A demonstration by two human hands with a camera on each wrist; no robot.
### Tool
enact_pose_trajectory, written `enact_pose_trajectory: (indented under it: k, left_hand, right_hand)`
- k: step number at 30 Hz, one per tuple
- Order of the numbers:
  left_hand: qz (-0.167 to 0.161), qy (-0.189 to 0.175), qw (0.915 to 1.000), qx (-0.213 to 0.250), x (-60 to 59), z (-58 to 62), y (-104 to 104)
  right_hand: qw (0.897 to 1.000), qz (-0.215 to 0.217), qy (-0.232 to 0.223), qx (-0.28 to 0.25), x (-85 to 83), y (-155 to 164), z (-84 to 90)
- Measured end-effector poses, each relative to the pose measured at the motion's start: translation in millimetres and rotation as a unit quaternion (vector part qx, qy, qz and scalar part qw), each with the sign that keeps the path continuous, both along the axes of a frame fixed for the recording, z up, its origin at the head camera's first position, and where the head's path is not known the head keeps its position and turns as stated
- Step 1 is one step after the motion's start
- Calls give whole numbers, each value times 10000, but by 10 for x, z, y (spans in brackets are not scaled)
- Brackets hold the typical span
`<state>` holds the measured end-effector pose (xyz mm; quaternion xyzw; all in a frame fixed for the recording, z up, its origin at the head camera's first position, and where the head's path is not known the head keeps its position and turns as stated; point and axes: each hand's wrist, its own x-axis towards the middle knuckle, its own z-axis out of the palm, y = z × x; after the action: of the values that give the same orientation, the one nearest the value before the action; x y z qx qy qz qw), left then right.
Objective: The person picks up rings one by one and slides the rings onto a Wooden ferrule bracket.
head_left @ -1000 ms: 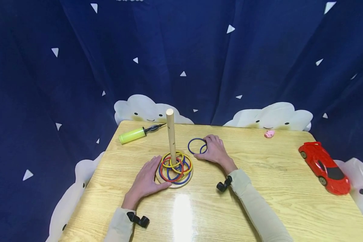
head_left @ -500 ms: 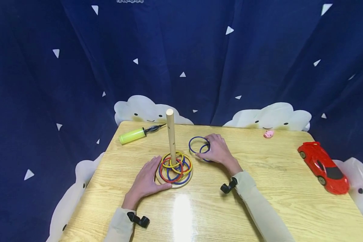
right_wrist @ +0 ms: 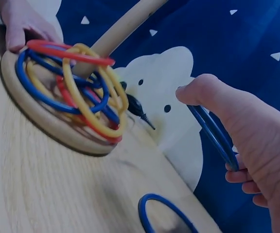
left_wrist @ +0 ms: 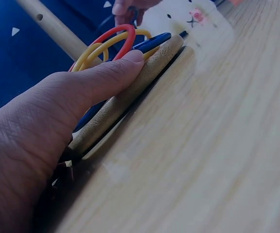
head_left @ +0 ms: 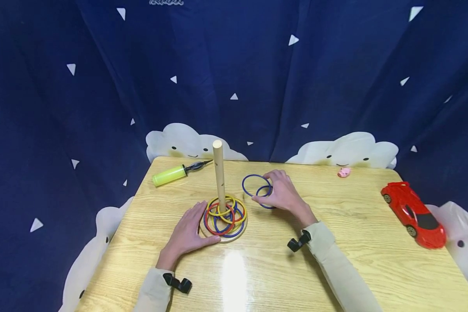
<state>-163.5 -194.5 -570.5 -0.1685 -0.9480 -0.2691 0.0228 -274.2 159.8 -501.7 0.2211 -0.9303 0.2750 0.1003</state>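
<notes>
My right hand (head_left: 282, 193) pinches a blue ring (right_wrist: 213, 133) between thumb and fingers, raised over the table. A second blue ring (right_wrist: 154, 196) lies on the tabletop below it; in the head view it overlaps the held one. To the left stands a wooden ring-toss stand (head_left: 220, 177) with an upright peg and a round base. Several red, yellow and blue rings (head_left: 219, 234) lie in a tilted heap around the foot of the peg. My left hand (head_left: 187, 229) holds the base at its left side, thumb along the front rim (left_wrist: 130, 90), fingers partly hidden in the left wrist view.
A yellow-green hand pump (head_left: 169, 176) with a black nozzle lies at the back left of the wooden table (head_left: 273, 268). Near the back edge at right is a small pink pig toy (head_left: 344, 172). A red toy car (head_left: 413, 215) sits by the right edge. A dark blue curtain (head_left: 234, 56) hangs behind.
My right hand has shifted slightly to the right with its blue ring, and more of the ring on the table shows beneath. My left hand stays on the base.
</notes>
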Motion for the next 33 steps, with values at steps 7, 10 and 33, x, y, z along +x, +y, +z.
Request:
enact_pose_trajectory:
  k: [7, 10, 33]
  left_hand:
    - [-18, 6, 10000, 5, -8, -17, -6]
    - [-19, 1, 10000, 26, -9, -17, -6]
    - [-2, -43, 10000, 55, -6, -3, -1]
  right_hand:
    - [9996, 104, 30, -255, 82, -15, 279]
    - [9992, 185, 185, -318, 111, -23, 457]
    - [9414, 1611, 1929, -2248, 322, -320, 1744]
